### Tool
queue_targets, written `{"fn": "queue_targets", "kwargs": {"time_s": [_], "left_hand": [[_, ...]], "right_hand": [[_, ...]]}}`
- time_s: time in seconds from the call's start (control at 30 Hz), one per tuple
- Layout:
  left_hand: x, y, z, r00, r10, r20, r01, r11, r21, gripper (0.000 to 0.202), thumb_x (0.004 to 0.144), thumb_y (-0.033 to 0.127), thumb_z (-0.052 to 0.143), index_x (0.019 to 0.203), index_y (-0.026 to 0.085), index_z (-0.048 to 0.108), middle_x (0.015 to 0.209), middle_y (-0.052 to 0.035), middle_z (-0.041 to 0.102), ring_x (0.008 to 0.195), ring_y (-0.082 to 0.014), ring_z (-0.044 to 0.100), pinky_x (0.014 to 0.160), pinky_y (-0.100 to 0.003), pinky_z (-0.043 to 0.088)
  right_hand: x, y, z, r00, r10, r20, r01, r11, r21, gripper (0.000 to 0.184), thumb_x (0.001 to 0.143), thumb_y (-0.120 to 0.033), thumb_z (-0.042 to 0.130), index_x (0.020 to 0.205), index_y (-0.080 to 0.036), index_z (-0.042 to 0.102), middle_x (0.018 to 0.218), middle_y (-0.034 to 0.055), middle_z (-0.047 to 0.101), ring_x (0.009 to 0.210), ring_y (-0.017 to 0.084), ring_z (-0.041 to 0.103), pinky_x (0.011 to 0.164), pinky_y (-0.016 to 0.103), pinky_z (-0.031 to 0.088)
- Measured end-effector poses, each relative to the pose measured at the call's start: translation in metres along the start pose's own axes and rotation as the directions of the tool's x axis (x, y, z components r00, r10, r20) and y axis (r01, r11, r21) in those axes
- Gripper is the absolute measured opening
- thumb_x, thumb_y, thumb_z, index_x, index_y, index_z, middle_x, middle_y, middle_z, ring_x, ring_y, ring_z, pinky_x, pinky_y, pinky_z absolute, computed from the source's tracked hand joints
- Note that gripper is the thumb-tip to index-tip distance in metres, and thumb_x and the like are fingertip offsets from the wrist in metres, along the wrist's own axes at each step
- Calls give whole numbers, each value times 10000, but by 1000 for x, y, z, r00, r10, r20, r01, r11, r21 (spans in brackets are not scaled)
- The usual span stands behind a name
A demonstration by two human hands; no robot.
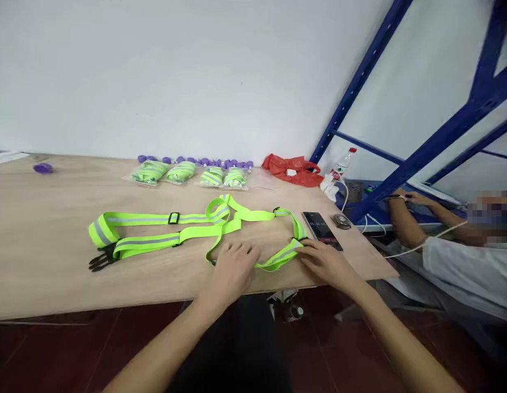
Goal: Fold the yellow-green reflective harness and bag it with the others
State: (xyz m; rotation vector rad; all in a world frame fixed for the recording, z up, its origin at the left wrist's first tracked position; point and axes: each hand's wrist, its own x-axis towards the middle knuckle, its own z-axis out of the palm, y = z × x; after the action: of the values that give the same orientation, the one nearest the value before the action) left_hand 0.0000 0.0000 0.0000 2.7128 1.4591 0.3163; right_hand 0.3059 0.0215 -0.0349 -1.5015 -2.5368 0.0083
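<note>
A neon-yellow reflective strap harness (183, 226) lies spread across the wooden table (44, 262), with black buckles at its left end (100, 261). My left hand (233, 267) rests on the table with fingers curled over the harness's lower loop. My right hand (325, 262) pinches the right end of that loop near its reflective band. A black phone (321, 229) lies just beyond my right hand.
Several bagged folded harnesses (188, 173) and small purple pieces (204, 161) line the back by the wall. A red plastic bag (294, 168), a bottle (343, 161) and a purple lump (43, 168) sit there too. Another person's arm (405, 221) reaches by a blue rack (421, 153) at right.
</note>
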Motion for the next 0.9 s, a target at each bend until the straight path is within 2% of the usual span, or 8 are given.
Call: {"fn": "queue_targets", "kwargs": {"time_s": [0.1,0.17,0.23,0.3,0.37,0.5,0.77,0.9], "left_hand": [[-10,-8,1,994,-58,-92,57,998,-8,110,860,139,566,948,188,610,997,-71,664,971,-279,610,851,-467,498],[-22,-13,4,987,-49,-155,43,998,-43,86,908,212,554,966,188,612,1044,-76,670,1031,-271,605,993,-504,441],[-38,-17,9,978,-18,-206,1,996,-86,179,959,277,504,1074,193,612,1153,-80,666,1152,-263,577,1136,-535,309],[-55,-20,13,975,-2,-222,-21,995,-99,313,985,301,462,1267,204,556,1327,-90,607,1308,-269,489,1191,-552,215],[-71,-24,16,977,-10,-212,-10,996,-93,430,987,317,458,1404,214,469,1469,-98,501,1414,-282,379,1201,-550,209],[-93,-31,19,980,-66,-185,53,996,-71,514,988,316,450,1493,249,387,1580,-84,354,1480,-295,267,1192,-556,250],[-107,-38,28,992,-69,-109,68,998,-16,498,992,300,433,1490,302,406,1627,-80,240,1466,-323,296,1160,-613,269],[-102,-35,29,994,-71,-78,70,997,-18,551,983,349,457,1520,290,346,1622,-110,245,1454,-328,322,1149,-614,285]], "right_hand": [[1,-2,1,1000,10,-20,-10,1000,-18,319,930,-265,477,1122,-259,732,1245,100,650,1091,271,654,900,438,548],[1,-2,2,999,15,-32,-16,1000,-26,322,931,-273,469,1107,-259,739,1243,103,652,1089,280,656,897,452,549],[0,-2,1,999,21,-41,-22,999,-26,323,927,-284,469,1095,-258,744,1251,102,650,1095,289,655,897,461,551],[-1,-1,1,998,31,-48,-32,999,-23,322,924,-298,472,1084,-261,749,1259,99,649,1099,293,655,899,462,552],[-2,0,1,998,45,-49,-46,999,-22,324,926,-314,471,1084,-264,749,1263,94,651,1098,292,657,906,459,550],[-2,1,2,996,70,-52,-71,997,-21,334,933,-344,467,1095,-253,745,1260,94,656,1107,294,653,925,466,542],[-1,-6,5,994,88,-65,-93,992,-85,321,941,-342,464,1031,-257,760,1249,84,660,1053,276,670,863,431,563],[9,-21,4,980,69,-185,-94,987,-127,285,929,-304,490,992,-222,755,1198,102,681,1025,290,669,872,443,548]]}}
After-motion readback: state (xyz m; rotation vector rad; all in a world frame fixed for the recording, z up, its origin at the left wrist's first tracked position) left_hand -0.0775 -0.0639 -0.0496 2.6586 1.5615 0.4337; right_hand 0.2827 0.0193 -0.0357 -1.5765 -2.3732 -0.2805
